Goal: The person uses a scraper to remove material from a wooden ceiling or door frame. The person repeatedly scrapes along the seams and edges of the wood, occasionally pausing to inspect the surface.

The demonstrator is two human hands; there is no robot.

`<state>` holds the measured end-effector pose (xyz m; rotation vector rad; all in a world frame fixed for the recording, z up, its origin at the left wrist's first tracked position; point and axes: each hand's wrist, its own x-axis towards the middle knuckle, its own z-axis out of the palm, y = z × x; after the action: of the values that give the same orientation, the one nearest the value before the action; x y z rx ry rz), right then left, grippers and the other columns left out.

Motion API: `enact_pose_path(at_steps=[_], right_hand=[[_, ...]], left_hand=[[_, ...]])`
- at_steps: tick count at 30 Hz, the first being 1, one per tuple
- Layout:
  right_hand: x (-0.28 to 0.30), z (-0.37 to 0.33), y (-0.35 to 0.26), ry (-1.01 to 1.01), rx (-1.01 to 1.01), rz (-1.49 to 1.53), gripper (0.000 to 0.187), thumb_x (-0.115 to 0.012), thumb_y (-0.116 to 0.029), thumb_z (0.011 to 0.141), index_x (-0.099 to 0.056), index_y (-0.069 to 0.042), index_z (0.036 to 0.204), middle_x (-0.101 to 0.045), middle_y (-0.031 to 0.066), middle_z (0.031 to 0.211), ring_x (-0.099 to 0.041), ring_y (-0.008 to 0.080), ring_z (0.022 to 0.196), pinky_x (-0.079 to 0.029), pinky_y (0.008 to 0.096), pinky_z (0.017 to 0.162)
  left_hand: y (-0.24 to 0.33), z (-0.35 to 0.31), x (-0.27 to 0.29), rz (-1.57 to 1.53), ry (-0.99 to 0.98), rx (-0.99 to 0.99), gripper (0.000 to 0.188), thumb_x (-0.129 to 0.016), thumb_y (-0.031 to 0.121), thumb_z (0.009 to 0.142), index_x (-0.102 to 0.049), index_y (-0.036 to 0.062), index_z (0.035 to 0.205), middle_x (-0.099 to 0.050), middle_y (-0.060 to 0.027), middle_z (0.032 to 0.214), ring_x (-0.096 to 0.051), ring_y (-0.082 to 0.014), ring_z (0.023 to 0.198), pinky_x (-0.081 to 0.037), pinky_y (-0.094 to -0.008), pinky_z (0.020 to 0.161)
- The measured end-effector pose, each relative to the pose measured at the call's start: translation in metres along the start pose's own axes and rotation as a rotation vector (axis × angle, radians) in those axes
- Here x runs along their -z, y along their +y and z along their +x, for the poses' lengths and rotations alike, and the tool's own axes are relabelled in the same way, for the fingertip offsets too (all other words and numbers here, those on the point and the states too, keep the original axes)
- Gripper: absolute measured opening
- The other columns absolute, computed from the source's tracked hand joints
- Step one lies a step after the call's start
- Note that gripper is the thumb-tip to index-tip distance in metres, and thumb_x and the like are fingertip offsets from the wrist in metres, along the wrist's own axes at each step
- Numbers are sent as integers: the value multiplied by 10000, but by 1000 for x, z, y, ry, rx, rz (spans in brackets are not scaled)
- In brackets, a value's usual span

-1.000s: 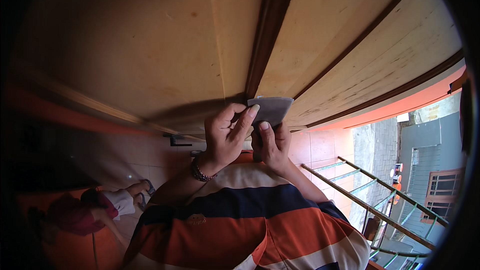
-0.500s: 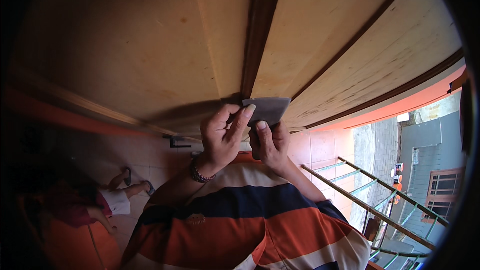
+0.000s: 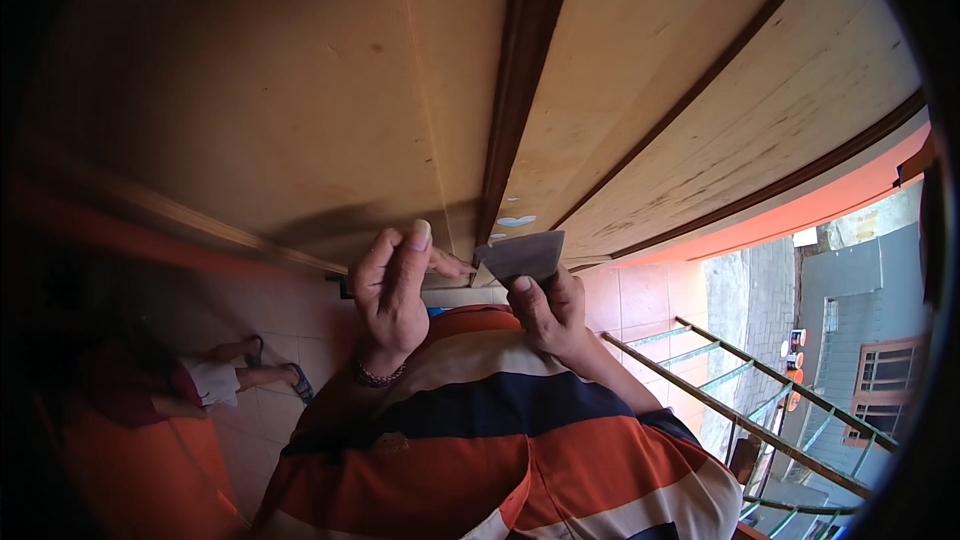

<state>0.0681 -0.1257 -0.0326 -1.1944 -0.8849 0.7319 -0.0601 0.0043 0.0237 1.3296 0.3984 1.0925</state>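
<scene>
My right hand (image 3: 550,315) grips a thin, flat grey scraper (image 3: 525,256), thumb on its near face. The scraper stands at a slant close to the wooden panel (image 3: 585,155), below a whitish patch (image 3: 516,221) on the pale wood; whether it touches the wood I cannot tell. Left of it, my left hand (image 3: 390,290) is raised apart from the scraper. Its thumb and forefinger are pinched together and another finger stretches toward the wood. Anything between them is too small or hidden to make out.
Dark strips (image 3: 525,70) divide the panel. A metal ladder (image 3: 740,390) with green rungs leans at the right. Another person (image 3: 215,385) is at the lower left, beside an orange surface (image 3: 140,480). Several tubs (image 3: 795,360) stand farther off at the right.
My left hand has come away from the scraper and moved left. The scraper has dropped slightly in my right hand, and whitish patches on the wood now show.
</scene>
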Motion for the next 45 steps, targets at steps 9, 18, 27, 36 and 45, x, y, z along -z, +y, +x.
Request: enact_pose_path(at_steps=[9, 18, 27, 36, 45], right_hand=[[4, 17, -1, 85, 42, 82, 180, -501, -154, 1001, -544, -4, 1092, -545, -19, 693, -448, 28, 543, -369, 198, 484], [9, 24, -2, 73, 74, 60, 154, -505, -124, 993, -540, -12, 1094, -608, 27, 851, -449, 25, 555, -340, 188, 460], [8, 28, -11, 135, 52, 4, 190, -516, -160, 999, -577, 3, 1076, -552, -20, 637, -454, 31, 536, -384, 205, 489], [11, 28, -12, 124, 73, -11, 192, -525, -145, 992, -569, 13, 1093, -557, -23, 638, -455, 26, 544, -384, 196, 496], [13, 38, -24, 92, 114, -180, 185, -538, -147, 985, -565, 5, 1085, -577, -7, 643, -505, 38, 557, -421, 212, 513]], left_hand=[[-21, 1, -25, -5, -232, 129, 102, -620, 59, 935, -593, -38, 948, -617, -28, 812, -536, -52, 736, -434, -215, 644], [-34, 8, -38, -4, -137, 56, 161, -641, 103, 936, -622, -46, 878, -561, 40, 710, -430, 9, 631, -334, -186, 496], [-34, 14, -40, 62, -126, 61, 150, -653, 104, 927, -635, -38, 880, -569, 35, 694, -464, 1, 647, -378, -181, 532], [-39, 11, -43, 46, -108, 32, 120, -649, 82, 925, -644, -33, 891, -582, 32, 696, -481, -1, 656, -395, -179, 547], [-32, 16, -48, 46, -34, -9, 137, -645, 81, 927, -625, -21, 838, -560, 37, 677, -458, 2, 637, -374, -180, 528]])
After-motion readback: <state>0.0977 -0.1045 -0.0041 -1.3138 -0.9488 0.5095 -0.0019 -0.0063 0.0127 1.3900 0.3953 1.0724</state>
